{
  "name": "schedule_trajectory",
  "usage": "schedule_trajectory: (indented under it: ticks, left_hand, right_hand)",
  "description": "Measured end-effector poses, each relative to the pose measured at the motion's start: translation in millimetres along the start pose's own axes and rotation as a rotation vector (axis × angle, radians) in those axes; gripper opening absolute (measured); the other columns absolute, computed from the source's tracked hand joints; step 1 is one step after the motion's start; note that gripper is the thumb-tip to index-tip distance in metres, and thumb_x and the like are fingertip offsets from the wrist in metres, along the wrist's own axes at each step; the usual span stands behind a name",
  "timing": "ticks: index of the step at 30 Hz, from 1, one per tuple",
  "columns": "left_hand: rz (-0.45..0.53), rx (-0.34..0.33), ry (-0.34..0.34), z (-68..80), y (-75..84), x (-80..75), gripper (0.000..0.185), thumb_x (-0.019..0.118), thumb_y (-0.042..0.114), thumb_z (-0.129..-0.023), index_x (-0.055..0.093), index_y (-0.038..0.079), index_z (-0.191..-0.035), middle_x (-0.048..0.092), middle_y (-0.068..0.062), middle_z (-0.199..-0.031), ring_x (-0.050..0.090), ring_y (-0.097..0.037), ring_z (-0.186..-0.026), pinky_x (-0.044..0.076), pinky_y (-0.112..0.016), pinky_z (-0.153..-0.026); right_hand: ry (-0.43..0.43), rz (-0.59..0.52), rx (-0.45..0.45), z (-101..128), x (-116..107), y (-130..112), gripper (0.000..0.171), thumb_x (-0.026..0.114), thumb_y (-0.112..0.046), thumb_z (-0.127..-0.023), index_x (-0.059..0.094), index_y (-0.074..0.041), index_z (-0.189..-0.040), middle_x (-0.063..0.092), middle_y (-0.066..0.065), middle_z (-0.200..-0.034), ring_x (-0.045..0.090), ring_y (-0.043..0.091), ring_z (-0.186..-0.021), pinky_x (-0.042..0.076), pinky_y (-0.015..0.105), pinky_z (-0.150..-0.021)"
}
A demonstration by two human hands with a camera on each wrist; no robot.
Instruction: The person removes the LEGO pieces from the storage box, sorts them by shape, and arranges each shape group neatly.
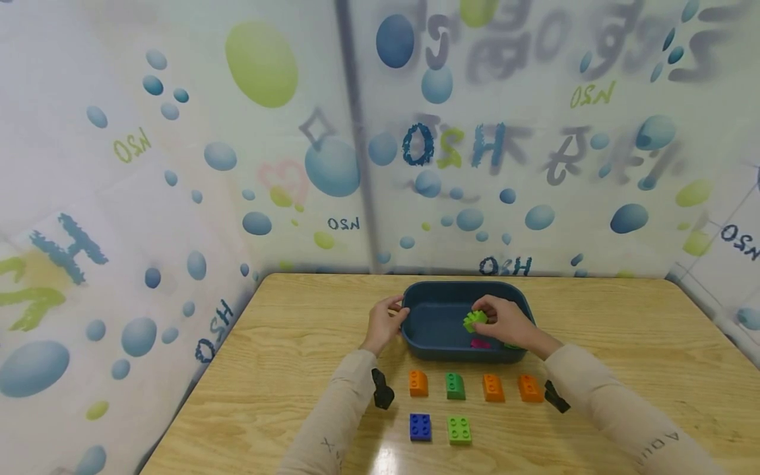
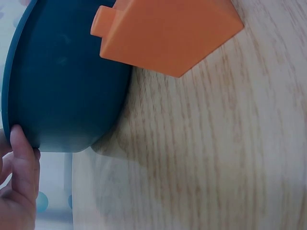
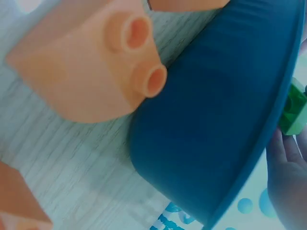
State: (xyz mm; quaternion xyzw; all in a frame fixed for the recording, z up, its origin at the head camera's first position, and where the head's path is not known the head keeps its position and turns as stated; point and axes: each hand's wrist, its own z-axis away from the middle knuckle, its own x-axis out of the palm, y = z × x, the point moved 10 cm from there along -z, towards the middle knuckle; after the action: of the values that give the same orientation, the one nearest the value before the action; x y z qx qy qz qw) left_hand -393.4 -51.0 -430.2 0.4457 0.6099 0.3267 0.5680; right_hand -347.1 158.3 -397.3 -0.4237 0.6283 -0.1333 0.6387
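My left hand grips the left rim of a dark blue plastic basin; in the left wrist view its fingers lie at that rim. Over the basin's right half, my right hand pinches a light green toy building block between thumb and fingers. The right wrist view shows this block just beyond the rim. Below it, a pink block lies in the basin. A green piece lies near the basin's front right corner, partly hidden by my right hand.
In front of the basin runs a row of blocks: orange, green, orange and orange. Nearer me sit a blue block and a light green block. A patterned curtain stands behind the wooden table.
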Motion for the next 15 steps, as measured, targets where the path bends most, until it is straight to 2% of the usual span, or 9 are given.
schedule_trajectory:
  ticks: [8,15]
  left_hand:
    - [-0.009,0.005,-0.002,1.6,2.8,-1.0,0.034,0.058,0.007,-0.086,0.055,-0.001,-0.118,0.055,-0.016,-0.089,0.052,-0.013,-0.055,0.052,-0.044,-0.050]
    - [-0.004,0.014,-0.004,2.0,3.9,-0.7,0.034,0.058,0.007,-0.086,0.055,-0.001,-0.118,0.055,-0.015,-0.088,0.052,-0.013,-0.054,0.052,-0.044,-0.050]
  right_hand:
    - [0.007,-0.049,-0.075,18.5,-4.7,-18.0,0.034,0.064,-0.011,-0.081,0.053,0.007,-0.108,0.058,0.013,-0.100,0.058,0.024,-0.088,0.052,0.031,-0.074]
    - [0.027,-0.065,-0.120,35.6,-11.5,-31.6,0.026,0.064,-0.011,-0.081,0.056,0.002,-0.103,0.058,0.009,-0.094,0.058,0.018,-0.083,0.052,0.035,-0.074]
